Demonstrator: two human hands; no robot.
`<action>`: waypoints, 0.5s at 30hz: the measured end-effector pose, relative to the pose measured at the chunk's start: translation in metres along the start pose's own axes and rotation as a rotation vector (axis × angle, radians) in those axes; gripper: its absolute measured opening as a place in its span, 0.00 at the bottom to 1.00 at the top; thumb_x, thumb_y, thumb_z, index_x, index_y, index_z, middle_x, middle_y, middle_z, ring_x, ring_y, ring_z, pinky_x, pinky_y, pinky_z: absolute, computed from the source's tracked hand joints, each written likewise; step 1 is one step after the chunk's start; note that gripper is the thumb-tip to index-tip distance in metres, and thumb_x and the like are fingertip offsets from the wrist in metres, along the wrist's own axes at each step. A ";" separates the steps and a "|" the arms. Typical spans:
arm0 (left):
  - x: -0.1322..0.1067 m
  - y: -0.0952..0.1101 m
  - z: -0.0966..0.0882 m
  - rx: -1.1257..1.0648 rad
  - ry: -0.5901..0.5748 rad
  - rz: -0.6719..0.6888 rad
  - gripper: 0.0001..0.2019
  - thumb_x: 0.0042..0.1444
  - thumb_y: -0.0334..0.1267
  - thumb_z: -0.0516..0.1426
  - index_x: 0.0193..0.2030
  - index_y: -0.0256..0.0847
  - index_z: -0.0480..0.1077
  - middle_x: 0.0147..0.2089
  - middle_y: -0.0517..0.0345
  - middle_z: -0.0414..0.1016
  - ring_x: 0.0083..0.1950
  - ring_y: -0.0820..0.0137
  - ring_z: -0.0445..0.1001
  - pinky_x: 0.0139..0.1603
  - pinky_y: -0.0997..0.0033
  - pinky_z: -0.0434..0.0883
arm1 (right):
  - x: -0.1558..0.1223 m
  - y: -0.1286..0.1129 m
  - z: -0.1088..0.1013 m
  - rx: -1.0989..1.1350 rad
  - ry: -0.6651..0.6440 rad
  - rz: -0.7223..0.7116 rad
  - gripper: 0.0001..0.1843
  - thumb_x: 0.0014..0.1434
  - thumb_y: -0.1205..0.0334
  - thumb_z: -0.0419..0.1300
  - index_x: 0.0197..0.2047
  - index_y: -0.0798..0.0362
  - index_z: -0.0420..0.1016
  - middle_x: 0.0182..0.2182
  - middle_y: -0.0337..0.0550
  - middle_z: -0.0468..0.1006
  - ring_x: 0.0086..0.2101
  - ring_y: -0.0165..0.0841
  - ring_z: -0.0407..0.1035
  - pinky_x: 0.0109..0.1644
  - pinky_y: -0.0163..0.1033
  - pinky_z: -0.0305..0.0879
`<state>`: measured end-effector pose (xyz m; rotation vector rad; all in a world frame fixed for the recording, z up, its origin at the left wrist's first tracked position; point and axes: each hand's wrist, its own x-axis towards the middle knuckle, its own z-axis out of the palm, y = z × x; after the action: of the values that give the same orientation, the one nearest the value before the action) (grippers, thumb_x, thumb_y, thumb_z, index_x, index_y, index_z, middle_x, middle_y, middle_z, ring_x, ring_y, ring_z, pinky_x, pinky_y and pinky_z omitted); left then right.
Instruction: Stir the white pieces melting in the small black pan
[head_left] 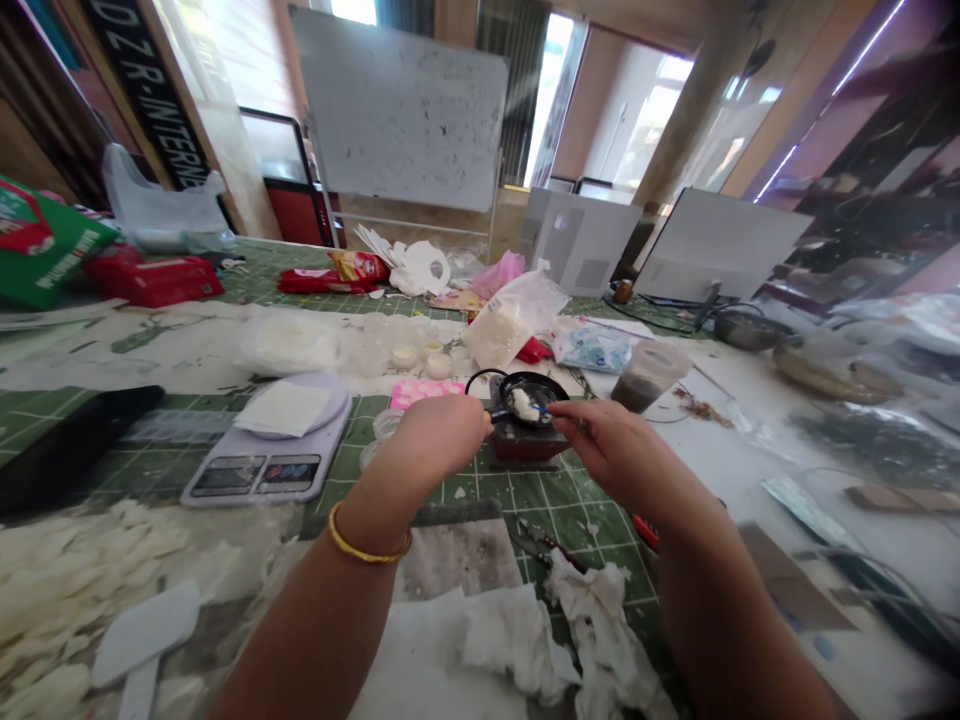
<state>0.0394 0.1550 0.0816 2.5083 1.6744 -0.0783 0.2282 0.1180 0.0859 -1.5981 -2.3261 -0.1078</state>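
Note:
A small black pan point(559, 388) rests on a dark red-sided burner point(525, 441) in front of me. White lumpy material point(523, 404) lies inside the pan. My left hand point(442, 432) is closed around the pan's short handle at its left side. In the fingers of my right hand point(596, 432) is a thin blue stirring tool point(546, 409), its tip reaching into the pan by the white material. The shape of its far end is hard to make out. A black cable point(480, 374) curves beside the pan.
To the left are a kitchen scale point(271, 440) with white paper on it, and a pink mold point(427, 392). A bag of white material point(510, 320) stands behind the pan, a plastic cup point(646, 375) to its right. Pliers point(546, 545) and crumpled tissue point(600, 620) lie nearer.

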 end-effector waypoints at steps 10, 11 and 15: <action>0.001 -0.002 0.003 -0.002 0.001 0.012 0.17 0.56 0.42 0.44 0.32 0.39 0.71 0.35 0.49 0.75 0.36 0.63 0.73 0.34 0.67 0.66 | 0.001 0.001 0.001 0.000 -0.004 0.001 0.17 0.59 0.60 0.45 0.45 0.53 0.70 0.39 0.46 0.76 0.40 0.35 0.68 0.43 0.38 0.62; 0.001 -0.002 0.003 -0.002 0.005 0.012 0.17 0.56 0.43 0.44 0.32 0.39 0.71 0.35 0.50 0.75 0.36 0.63 0.73 0.34 0.67 0.66 | 0.001 0.001 0.001 -0.005 -0.009 0.016 0.17 0.59 0.60 0.45 0.45 0.53 0.71 0.39 0.47 0.76 0.40 0.35 0.69 0.43 0.38 0.62; 0.001 -0.001 0.002 -0.006 0.014 0.020 0.17 0.56 0.43 0.44 0.32 0.39 0.71 0.36 0.50 0.75 0.36 0.62 0.72 0.34 0.66 0.66 | 0.002 0.001 0.001 -0.016 -0.026 0.031 0.17 0.59 0.60 0.45 0.44 0.55 0.71 0.38 0.48 0.76 0.40 0.36 0.68 0.44 0.40 0.62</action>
<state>0.0388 0.1555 0.0792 2.5261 1.6522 -0.0541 0.2287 0.1200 0.0855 -1.6520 -2.3245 -0.0993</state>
